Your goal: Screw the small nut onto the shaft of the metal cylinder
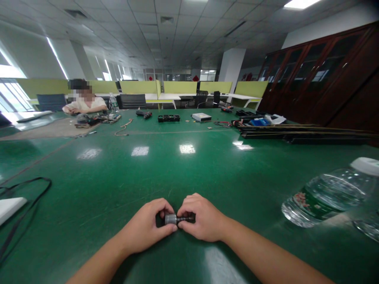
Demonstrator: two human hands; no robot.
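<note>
Near the front of the green table, my left hand (152, 225) closes its thumb and fingers around a small silver metal cylinder (171, 219). A thin dark metal shaft (186, 219) runs on from the cylinder's right end, and my right hand (201, 217) pinches it. The two parts lie in one line, close together; whether they are one piece or separate I cannot tell. My fingertips nearly meet where the parts adjoin. The fingers partly cover the far ends of both.
A large clear water bottle (324, 197) stands to the right. On the left are a black cord (35, 181) and a white object's corner (12, 207). Across the green table (154, 169) lie a drill-like tool (144, 114), a silver box (201, 117) and long black bars (296, 134). A person (85, 100) sits far left.
</note>
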